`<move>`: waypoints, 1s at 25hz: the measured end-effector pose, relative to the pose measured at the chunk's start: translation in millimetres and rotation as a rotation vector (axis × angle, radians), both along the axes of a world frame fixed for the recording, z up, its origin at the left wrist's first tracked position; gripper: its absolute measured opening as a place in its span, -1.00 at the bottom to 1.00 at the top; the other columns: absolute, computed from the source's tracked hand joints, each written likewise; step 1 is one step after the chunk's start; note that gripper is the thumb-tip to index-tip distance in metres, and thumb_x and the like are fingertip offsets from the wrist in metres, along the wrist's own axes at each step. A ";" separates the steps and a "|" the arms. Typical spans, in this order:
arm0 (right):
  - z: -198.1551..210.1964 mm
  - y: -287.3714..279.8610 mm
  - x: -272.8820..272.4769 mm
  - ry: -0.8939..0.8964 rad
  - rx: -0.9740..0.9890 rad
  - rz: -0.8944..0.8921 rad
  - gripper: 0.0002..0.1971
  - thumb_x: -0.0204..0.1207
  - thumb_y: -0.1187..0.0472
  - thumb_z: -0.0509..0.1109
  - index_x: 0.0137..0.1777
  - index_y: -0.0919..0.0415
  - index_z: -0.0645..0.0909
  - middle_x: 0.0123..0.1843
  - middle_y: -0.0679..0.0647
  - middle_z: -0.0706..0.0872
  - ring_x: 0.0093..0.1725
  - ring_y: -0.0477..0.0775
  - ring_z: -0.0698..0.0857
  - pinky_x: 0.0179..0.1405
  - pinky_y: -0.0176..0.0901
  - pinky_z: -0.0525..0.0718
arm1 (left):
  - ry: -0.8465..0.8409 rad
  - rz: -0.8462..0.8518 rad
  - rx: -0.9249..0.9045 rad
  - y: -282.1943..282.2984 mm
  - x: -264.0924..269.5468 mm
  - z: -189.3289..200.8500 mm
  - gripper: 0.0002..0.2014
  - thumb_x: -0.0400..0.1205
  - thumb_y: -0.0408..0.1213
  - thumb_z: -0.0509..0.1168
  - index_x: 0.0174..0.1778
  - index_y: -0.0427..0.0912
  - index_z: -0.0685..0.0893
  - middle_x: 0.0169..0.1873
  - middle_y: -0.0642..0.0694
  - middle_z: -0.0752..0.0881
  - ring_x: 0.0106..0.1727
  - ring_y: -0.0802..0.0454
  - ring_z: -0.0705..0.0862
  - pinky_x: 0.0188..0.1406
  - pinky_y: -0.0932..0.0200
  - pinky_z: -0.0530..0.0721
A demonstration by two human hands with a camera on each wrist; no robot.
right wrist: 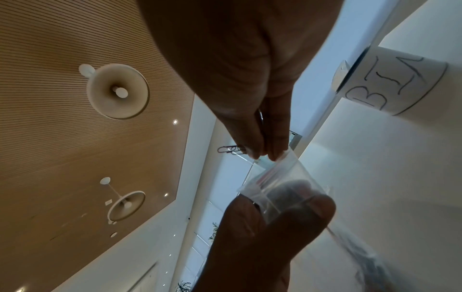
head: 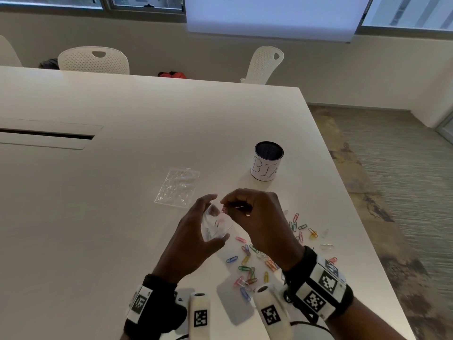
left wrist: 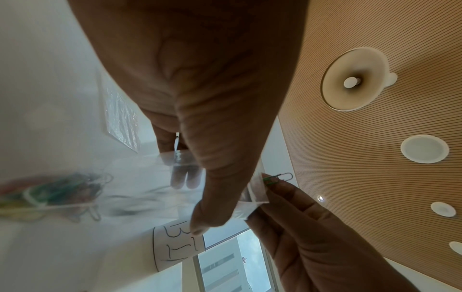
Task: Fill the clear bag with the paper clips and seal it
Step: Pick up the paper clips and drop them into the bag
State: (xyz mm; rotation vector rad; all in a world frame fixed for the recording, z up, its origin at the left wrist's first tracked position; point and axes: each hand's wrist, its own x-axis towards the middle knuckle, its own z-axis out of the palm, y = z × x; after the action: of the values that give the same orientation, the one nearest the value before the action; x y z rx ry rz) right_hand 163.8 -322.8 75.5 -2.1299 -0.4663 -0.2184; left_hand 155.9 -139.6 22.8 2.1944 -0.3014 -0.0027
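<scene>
My left hand [head: 215, 219] holds a small clear bag [head: 217, 229] above the table, thumb on one side and fingers on the other. In the left wrist view, several coloured paper clips [left wrist: 50, 193] lie inside the bag [left wrist: 140, 177]. My right hand [head: 225, 204] pinches a couple of paper clips [left wrist: 277, 177] at the bag's open mouth [right wrist: 282, 171]. In the right wrist view these pinched clips [right wrist: 231, 150] stick out beside the fingertips [right wrist: 255, 154], which touch the bag's top edge. Several loose coloured clips [head: 257, 261] lie scattered on the white table [head: 122, 192] below my right wrist.
A flat pile of spare clear bags [head: 177, 186] lies just beyond my hands. A white cup marked BIN [head: 267, 160] stands to the far right of it. The table's right edge [head: 343, 192] runs close to the clips. White chairs [head: 93, 60] stand behind the table.
</scene>
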 end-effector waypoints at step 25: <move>-70.1 -42.2 -15.9 0.208 -0.609 0.521 -0.62 0.77 -0.03 0.26 0.52 -0.02 0.59 0.52 -0.07 0.55 0.50 -0.15 0.41 0.51 -0.17 0.54 | -0.040 0.014 -0.031 7.4 0.2 -7.7 -0.13 0.49 -0.11 0.64 0.66 0.08 0.33 0.22 0.13 0.70 0.32 0.18 0.66 0.33 0.40 0.48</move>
State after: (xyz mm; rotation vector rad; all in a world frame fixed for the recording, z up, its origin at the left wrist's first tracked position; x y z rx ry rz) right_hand 147.9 -365.0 5.3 -2.4751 -1.0374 0.4955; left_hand 156.1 -132.2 15.1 2.1677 -0.3065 0.0533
